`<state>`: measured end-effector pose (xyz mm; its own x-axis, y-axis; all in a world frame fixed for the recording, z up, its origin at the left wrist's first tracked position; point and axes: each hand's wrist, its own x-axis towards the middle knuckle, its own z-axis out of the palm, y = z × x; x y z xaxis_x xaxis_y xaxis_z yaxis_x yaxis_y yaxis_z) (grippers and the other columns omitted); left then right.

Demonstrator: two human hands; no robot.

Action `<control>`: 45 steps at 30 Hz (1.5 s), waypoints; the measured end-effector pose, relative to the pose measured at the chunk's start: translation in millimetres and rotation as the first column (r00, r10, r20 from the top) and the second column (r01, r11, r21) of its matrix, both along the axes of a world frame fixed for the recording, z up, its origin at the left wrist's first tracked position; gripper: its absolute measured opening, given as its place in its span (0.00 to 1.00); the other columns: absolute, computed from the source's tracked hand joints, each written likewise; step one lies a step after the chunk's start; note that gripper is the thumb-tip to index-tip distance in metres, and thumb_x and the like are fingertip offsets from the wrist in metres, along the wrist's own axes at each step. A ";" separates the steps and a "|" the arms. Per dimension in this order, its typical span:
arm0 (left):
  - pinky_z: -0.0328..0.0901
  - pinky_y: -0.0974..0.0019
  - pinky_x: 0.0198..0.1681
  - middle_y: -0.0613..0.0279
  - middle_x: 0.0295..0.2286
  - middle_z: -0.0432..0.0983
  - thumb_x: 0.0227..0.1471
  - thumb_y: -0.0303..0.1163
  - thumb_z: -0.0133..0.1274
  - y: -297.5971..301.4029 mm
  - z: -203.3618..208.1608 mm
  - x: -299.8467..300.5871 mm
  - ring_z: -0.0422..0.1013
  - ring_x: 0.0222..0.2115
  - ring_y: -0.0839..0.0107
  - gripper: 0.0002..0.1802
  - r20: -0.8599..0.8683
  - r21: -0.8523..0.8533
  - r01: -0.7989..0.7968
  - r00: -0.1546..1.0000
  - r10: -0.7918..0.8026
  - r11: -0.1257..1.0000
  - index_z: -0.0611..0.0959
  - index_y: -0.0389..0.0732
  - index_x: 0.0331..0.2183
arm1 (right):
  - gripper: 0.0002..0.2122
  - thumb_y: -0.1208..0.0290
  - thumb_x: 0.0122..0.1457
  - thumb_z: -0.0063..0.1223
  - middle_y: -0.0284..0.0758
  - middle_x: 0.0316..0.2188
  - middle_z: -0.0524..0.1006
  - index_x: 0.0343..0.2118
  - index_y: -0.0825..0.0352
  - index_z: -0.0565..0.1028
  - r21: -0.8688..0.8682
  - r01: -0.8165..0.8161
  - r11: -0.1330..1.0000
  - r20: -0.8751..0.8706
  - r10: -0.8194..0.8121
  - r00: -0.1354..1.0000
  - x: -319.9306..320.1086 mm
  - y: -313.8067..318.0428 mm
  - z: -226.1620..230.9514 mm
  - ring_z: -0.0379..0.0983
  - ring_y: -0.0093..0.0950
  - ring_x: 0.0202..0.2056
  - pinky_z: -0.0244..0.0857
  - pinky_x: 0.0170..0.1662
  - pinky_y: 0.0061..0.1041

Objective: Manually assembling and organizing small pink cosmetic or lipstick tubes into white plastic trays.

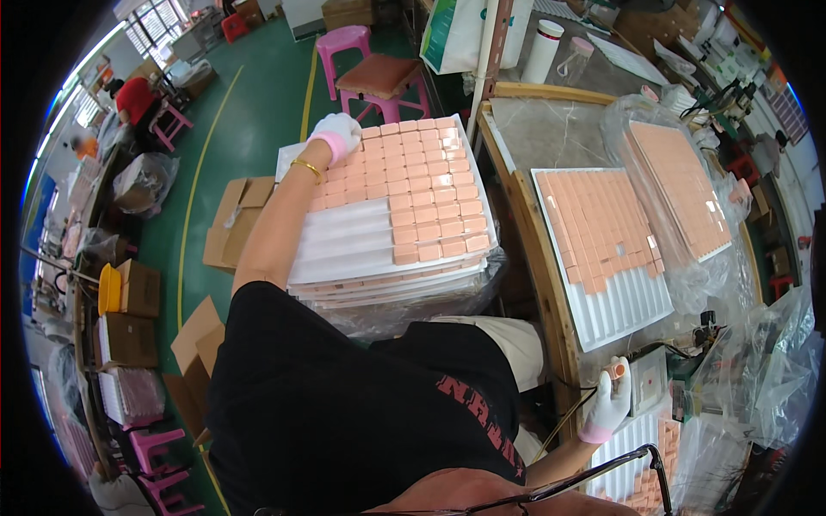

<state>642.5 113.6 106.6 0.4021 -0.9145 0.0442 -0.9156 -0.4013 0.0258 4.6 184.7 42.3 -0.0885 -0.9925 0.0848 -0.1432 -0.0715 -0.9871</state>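
The left hand, in a white glove with pink fingertips, reaches out to the far corner of a stack of white trays and rests there with fingers curled down on the small peach-pink blocks; whether it has hold of one I cannot tell. A gold bangle sits on that wrist. The blocks are small squarish pieces packed in tight rows, filling the right and far part of the top tray, while the near-left grooves lie bare and white. The stack stands to the person's left, on clear plastic wrap beside the table.

The right hand, gloved the same way, is closed around one small peach-coloured piece at the near edge of the table, fingers wrapped round it and its top showing above them. Just beyond it lies another white tray on the table, mostly filled with the same blocks, its near rows bare. Further right a third tray of blocks lies tilted inside a clear plastic bag.

On the green floor to the left lie flattened brown cardboard boxes, with more cartons stacked along the left edge. Pink plastic stools stand beyond the stack, and a large white and green sack leans behind them, next to a white cylindrical container.
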 end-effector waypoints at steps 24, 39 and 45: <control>0.67 0.68 0.35 0.59 0.28 0.78 0.42 0.40 0.61 13.0 -15.0 -84.5 0.73 0.29 0.70 0.16 -0.277 -0.583 0.073 0.918 -0.282 0.809 0.81 0.39 0.32 | 0.25 0.67 0.53 0.57 0.46 0.55 0.63 0.52 0.72 0.66 -0.192 -0.387 0.902 -0.259 0.334 0.906 116.4 -26.0 27.3 0.59 0.39 0.56 0.57 0.55 0.34; 0.66 0.68 0.41 0.61 0.34 0.79 0.48 0.36 0.56 16.2 -22.0 37.2 0.73 0.35 0.71 0.16 -0.365 -0.161 -0.308 0.901 0.233 0.938 0.81 0.41 0.39 | 0.18 0.75 0.52 0.53 0.43 0.48 0.70 0.47 0.71 0.70 -0.171 -0.206 0.964 -0.318 0.144 0.937 78.5 -18.6 -0.1 0.65 0.34 0.51 0.59 0.53 0.29; 0.65 0.67 0.43 0.54 0.39 0.74 0.47 0.25 0.54 -6.5 -3.9 -157.6 0.70 0.39 0.66 0.16 -0.234 -0.764 0.143 0.847 -0.477 0.629 0.78 0.35 0.41 | 0.19 0.69 0.53 0.56 0.44 0.49 0.69 0.47 0.70 0.71 -0.124 -0.220 0.968 -0.204 0.192 0.960 86.0 -20.4 4.8 0.65 0.37 0.51 0.60 0.52 0.29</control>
